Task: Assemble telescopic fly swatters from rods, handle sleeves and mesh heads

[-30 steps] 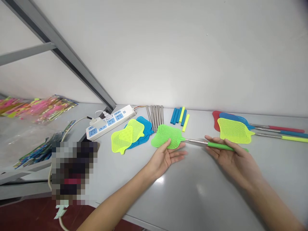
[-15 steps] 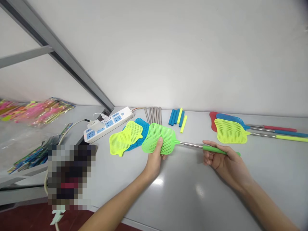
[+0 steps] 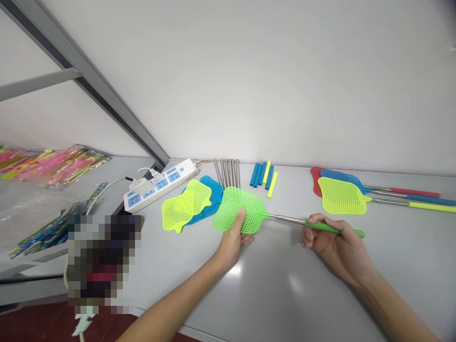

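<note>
A green fly swatter (image 3: 254, 203) with a perforated head, a metal rod and a green grip spans both my hands above the table. My left hand (image 3: 233, 242) pinches its head, thumb on top and fingers beneath. Around the green grip close the fingers of my right hand (image 3: 333, 242). Just left of the head lie loose yellow swatter heads (image 3: 178, 211) and blue swatter heads (image 3: 206, 213), overlapping. Behind them several metal rods (image 3: 230, 172) stand in a row beside short blue grip tubes (image 3: 254, 175) and yellow grip tubes (image 3: 272, 185).
At the right lie swatters with rods and grips: a yellow one (image 3: 344, 195), a blue one (image 3: 342, 176) and a red one (image 3: 315, 180). A white power strip (image 3: 162, 185) with plugs sits at the left. Plastic-bagged goods (image 3: 57, 164) lie beyond the metal frame (image 3: 107, 99).
The green swatter and both hands have shifted slightly right and down. Both hands keep their hold on it. The other things on the table look the same.
</note>
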Motion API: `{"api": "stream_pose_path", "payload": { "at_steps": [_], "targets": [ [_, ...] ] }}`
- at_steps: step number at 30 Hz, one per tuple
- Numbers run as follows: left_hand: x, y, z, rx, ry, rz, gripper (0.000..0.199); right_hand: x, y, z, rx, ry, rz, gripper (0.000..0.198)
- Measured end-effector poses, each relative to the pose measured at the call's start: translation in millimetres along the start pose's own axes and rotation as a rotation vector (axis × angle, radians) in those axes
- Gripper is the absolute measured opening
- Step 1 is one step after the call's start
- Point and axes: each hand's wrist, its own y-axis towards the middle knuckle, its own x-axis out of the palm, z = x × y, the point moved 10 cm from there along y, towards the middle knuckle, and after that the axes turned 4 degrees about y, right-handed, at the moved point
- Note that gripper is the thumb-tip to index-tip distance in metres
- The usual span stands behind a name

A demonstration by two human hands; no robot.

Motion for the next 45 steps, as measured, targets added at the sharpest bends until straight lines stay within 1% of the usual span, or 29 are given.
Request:
{"api": "stream_pose_path", "payload": {
  "at_steps": [3, 6, 10, 15, 21, 25, 32, 39, 45],
  "targets": [
    [-3, 1, -6, -0.051, -0.017, 0.027, 0.037, -2, 0, -2, -0.007, -0.035, 0.023, 0.032],
    [-2, 1, -9, -0.076, -0.004, 0.02, 0.037, -5, 1, -4, -0.02, -0.061, 0.046, 0.031],
    [0, 0, -3, -0.057, 0.034, -0.004, 0.036, -7, 2, -5, -0.033, -0.06, 0.05, 0.033],
    [1, 0, 4, -0.036, 0.065, 0.0, 0.032, -8, 3, -5, -0.038, -0.067, 0.075, 0.036],
    [-1, 0, -1, -0.079, 0.024, 0.024, 0.035, -10, 3, -4, -0.028, -0.078, 0.092, 0.036],
    [-1, 0, -1, -0.081, 0.02, 0.017, 0.036, -11, 4, -3, -0.023, -0.085, 0.097, 0.034],
    [-2, 0, -5, -0.127, 0.006, 0.02, 0.033, -18, 6, 0, -0.019, -0.099, 0.175, 0.03],
    [-4, 0, -8, -0.15, 0.035, 0.028, 0.033, -16, 8, 11, 0.069, -0.061, 0.113, 0.022],
    [-5, 0, -11, -0.165, 0.036, 0.045, 0.035, -16, 10, 15, 0.048, -0.047, 0.102, 0.019]
  ]
}}
